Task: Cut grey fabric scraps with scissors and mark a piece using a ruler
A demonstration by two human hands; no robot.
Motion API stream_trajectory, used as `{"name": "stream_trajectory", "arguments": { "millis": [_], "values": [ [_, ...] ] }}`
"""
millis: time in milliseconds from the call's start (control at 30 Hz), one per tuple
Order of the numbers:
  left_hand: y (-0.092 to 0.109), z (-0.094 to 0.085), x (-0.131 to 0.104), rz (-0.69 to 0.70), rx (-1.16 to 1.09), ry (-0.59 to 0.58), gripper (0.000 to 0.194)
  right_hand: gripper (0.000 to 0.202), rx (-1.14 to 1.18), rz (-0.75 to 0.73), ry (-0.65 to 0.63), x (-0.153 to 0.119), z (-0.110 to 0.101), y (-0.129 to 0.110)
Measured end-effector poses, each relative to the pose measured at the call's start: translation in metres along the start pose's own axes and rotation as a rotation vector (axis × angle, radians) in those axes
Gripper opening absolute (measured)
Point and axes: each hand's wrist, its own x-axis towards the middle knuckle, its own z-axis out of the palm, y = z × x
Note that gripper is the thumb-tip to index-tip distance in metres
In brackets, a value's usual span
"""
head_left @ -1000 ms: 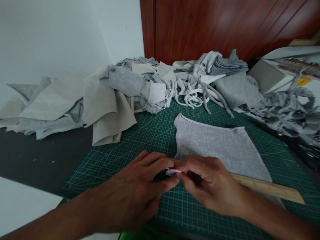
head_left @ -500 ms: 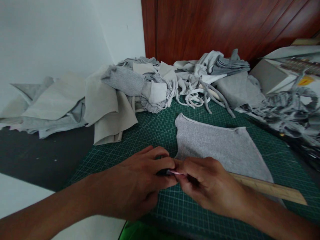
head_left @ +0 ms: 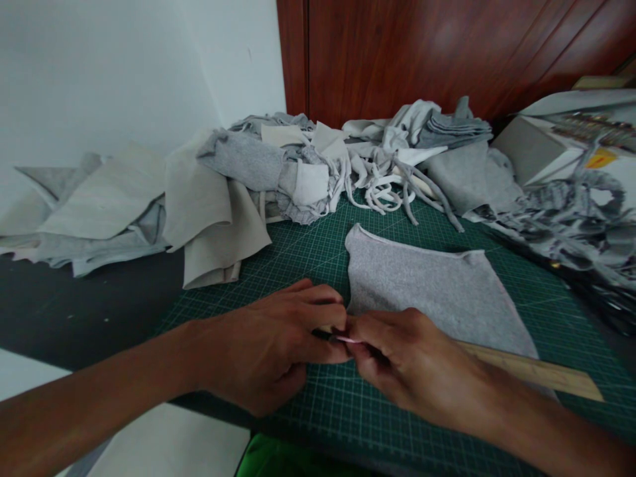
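My left hand (head_left: 278,341) and my right hand (head_left: 407,364) meet over the green cutting mat (head_left: 328,401). Between their fingertips is a small pink-and-dark item (head_left: 345,339), mostly hidden, pinched by my right hand. The fingers of my left hand are curled around its dark end. A wooden ruler (head_left: 546,372) runs out from beneath my right hand to the right, lying across a grey cloth piece (head_left: 427,278) spread flat on the mat.
Pale fabric pieces (head_left: 109,199) are heaped at the left. Grey cloths and cords (head_left: 387,189) lie along the back. At the right stand a white box (head_left: 541,149) and a patterned bundle (head_left: 586,218). A red-brown wooden panel (head_left: 422,53) rises behind.
My left hand has shifted slightly up and its wrist is higher. Both hands stay together at the small item. The whole view has moved slightly.
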Motion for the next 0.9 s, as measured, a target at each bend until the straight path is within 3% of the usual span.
{"name": "stream_trajectory", "arguments": {
  "millis": [200,600,900],
  "values": [
    [0.000,-0.001,0.001,0.009,-0.019,0.020,0.067,0.014,-0.008,-0.022,0.010,-0.007,-0.004,0.003],
    [-0.002,0.001,-0.001,0.004,-0.046,0.031,0.077,0.011,0.000,-0.050,0.076,-0.016,-0.004,0.009],
    [-0.002,0.005,-0.003,0.011,-0.060,0.072,0.074,0.017,-0.029,-0.002,-0.014,-0.023,-0.011,0.006]
  ]
}}
